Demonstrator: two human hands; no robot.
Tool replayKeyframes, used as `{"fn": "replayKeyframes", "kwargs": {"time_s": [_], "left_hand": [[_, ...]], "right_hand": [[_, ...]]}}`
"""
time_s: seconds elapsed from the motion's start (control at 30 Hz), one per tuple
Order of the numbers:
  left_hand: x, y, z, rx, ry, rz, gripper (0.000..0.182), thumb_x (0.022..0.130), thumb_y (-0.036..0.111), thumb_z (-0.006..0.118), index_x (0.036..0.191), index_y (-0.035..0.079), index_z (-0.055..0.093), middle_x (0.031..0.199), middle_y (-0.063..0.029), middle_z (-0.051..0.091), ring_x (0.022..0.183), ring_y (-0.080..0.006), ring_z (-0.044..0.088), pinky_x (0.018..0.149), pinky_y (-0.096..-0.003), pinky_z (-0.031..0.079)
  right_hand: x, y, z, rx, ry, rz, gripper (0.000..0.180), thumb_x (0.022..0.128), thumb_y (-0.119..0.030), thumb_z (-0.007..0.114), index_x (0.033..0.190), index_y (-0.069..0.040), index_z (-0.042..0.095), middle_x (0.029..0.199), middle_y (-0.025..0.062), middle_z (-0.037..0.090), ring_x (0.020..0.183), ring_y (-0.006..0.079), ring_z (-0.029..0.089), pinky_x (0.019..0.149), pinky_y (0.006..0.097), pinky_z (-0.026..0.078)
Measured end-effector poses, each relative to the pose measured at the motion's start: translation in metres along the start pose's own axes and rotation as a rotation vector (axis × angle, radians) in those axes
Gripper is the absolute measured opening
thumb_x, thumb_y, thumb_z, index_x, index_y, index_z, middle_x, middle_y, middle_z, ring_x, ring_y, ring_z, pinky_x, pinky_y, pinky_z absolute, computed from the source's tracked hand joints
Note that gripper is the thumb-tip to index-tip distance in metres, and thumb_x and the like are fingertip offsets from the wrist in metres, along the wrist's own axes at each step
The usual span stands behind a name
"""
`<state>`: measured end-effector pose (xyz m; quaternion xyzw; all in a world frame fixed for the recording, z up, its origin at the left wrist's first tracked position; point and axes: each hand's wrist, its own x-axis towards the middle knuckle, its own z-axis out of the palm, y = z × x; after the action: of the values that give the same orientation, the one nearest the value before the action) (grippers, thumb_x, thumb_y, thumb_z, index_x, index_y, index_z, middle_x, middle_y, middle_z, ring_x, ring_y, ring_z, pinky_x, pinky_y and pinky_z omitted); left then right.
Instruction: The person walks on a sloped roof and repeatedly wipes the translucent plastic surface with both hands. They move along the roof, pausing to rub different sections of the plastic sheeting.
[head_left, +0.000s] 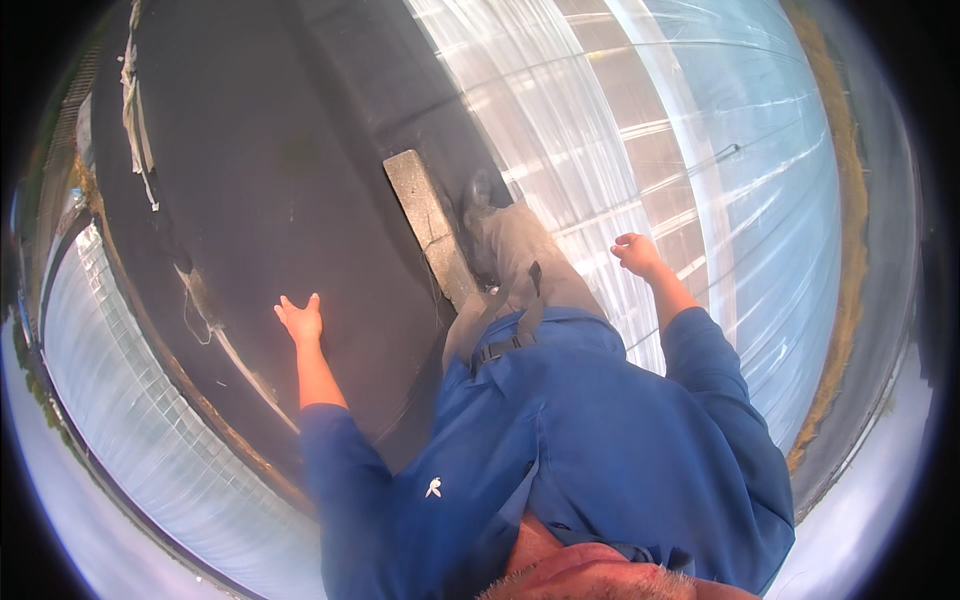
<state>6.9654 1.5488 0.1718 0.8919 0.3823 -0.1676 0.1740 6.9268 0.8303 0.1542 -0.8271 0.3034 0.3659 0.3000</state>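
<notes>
My left hand (302, 321) is held out over the black ground sheet (247, 187), thumb and fingers spread, with nothing in it. On the other side, my right hand (636, 253) is raised in front of the clear plastic film (555, 127) of a tunnel greenhouse. Its fingers are loosely bent, and I see nothing held in them. Between the hands, a long concrete block (427, 225) lies on the sheet beside my legs. It has a dark crack-like line or cord across it. A belt strap (532, 300) hangs loose from my waist.
A dark shoe (478, 191) is planted close to the block and the film's lower edge. Along the left run a pale, twisted strip of material (133, 105) and a whitish strip (247, 371) with loose string. Another plastic-covered tunnel (142, 322) stands farther left.
</notes>
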Motion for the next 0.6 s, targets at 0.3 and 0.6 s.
{"fn": "replayKeyframes", "kwargs": {"time_s": [0.3, 0.6], "left_hand": [[0.149, 0.073, -0.018, 0.288, -0.196, -0.293, 0.116, 0.086, 0.053, 0.081, 0.171, 0.013, 0.013, 0.179, -0.0133, 0.005, 0.158, -0.0482, 0.023, 0.126, -0.0574, 0.032], [0.161, 0.056, -0.008, 0.29, -0.301, -0.327, 0.121, 0.085, 0.053, 0.083, 0.172, 0.016, 0.006, 0.179, -0.0104, -0.002, 0.158, -0.0479, 0.024, 0.126, -0.0581, 0.033]], "right_hand": [[0.044, -0.048, -0.092, -0.03, 0.063, 0.117, 0.046, 0.095, -0.028, 0.074, 0.129, 0.002, 0.07, 0.108, 0.0222, 0.078, 0.085, 0.0259, 0.078, 0.084, 0.0403, 0.06], [0.049, -0.079, -0.192, 0.17, 0.216, 0.339, 0.045, 0.096, -0.027, 0.072, 0.132, 0.0, 0.069, 0.104, 0.0131, 0.076, 0.077, 0.0194, 0.074, 0.058, 0.0324, 0.054]]}}
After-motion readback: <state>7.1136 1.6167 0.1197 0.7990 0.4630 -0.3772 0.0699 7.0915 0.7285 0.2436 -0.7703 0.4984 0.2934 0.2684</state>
